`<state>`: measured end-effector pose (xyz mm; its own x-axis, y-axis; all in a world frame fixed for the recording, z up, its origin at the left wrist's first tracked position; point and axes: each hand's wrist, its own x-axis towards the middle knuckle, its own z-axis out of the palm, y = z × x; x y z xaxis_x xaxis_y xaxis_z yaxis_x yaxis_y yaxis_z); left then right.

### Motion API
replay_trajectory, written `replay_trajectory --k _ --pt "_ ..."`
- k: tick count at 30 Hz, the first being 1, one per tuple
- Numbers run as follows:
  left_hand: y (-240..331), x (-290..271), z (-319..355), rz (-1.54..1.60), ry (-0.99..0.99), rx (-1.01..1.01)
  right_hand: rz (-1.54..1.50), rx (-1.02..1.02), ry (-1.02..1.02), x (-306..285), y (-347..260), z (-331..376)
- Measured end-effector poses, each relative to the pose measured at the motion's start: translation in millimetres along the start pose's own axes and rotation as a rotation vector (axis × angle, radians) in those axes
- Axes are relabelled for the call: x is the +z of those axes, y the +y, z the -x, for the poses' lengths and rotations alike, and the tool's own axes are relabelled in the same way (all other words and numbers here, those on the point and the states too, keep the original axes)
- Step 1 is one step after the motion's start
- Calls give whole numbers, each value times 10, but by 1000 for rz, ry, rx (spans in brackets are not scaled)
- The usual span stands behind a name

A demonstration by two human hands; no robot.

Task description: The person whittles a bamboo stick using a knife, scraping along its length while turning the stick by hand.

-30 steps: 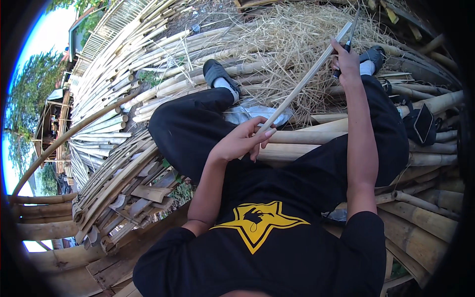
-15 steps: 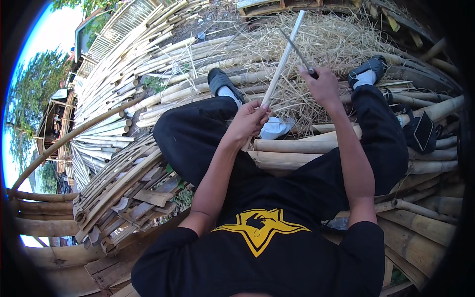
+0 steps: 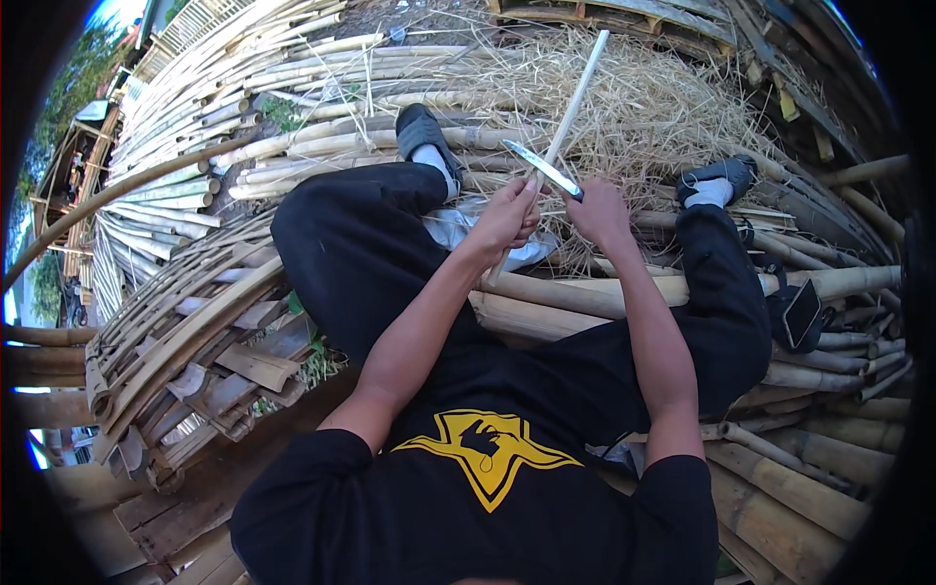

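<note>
My left hand is closed around a pale bamboo strip, gripping it near its lower end; the strip slants up and away to the right. A knife with a dark handle sits in my right hand, its fingers wrapped round the handle. The bright blade lies across the strip just above my left fingers, its tip pointing up and left. Whether the edge bites into the strip cannot be made out. A short end of the strip shows below my left hand.
Beyond my hands lies a heap of bamboo shavings. Bamboo poles cover the ground at far left, and split bamboo pieces are stacked at my left. A white bag lies under my left hand. At right is a phone on a dark pouch.
My right hand has moved down and left, bringing the knife from beyond the strip's right side to cross it near my left hand. The view has shifted slightly.
</note>
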<state>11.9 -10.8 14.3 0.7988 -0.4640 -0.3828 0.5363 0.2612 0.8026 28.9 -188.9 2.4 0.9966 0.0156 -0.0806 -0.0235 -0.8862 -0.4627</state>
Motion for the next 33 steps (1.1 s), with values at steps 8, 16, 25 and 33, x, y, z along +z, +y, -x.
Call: replay_trajectory --k 8,16,25,33 --pt "-67 4 -12 15 23 51 87 -63 -59 -55 -75 -21" --pt "-103 57 91 60 -68 4 156 -42 -45 -88 -82 5" --pt "-213 37 85 110 -76 -105 260 -39 -126 -34 157 -303" --pt "-360 96 585 230 -83 -251 323 122 23 -195 784 -683"
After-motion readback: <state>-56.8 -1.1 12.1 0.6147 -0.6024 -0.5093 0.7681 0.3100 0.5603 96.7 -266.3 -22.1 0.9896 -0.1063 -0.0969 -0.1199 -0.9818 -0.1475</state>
